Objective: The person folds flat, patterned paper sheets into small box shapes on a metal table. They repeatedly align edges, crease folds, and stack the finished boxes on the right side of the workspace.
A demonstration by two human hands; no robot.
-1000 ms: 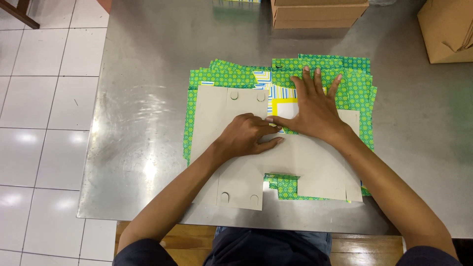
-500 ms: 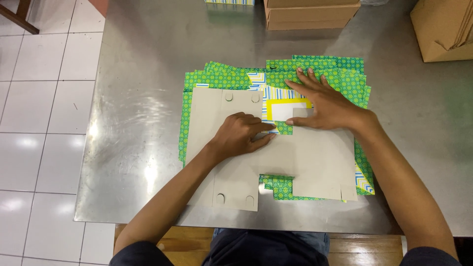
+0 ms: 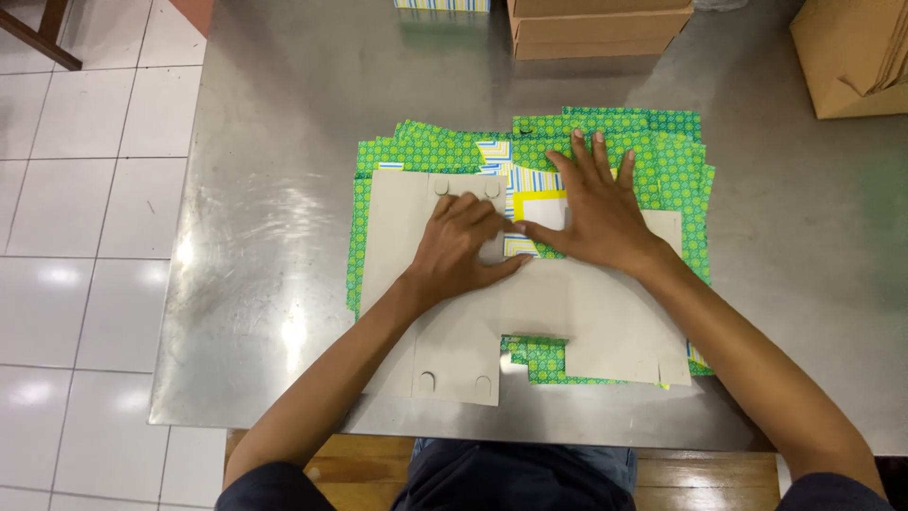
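The scene is brightly and evenly lit from overhead. Glare is thrown off the steel table [image 3: 246, 237] and glossy floor tiles [image 3: 66, 274]. Shadows are kept soft; focus is held sharp throughout.

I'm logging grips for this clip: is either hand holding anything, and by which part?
Nothing is gripped. Both the left hand and right hand press down on the top flat box blank, near its middle fold.
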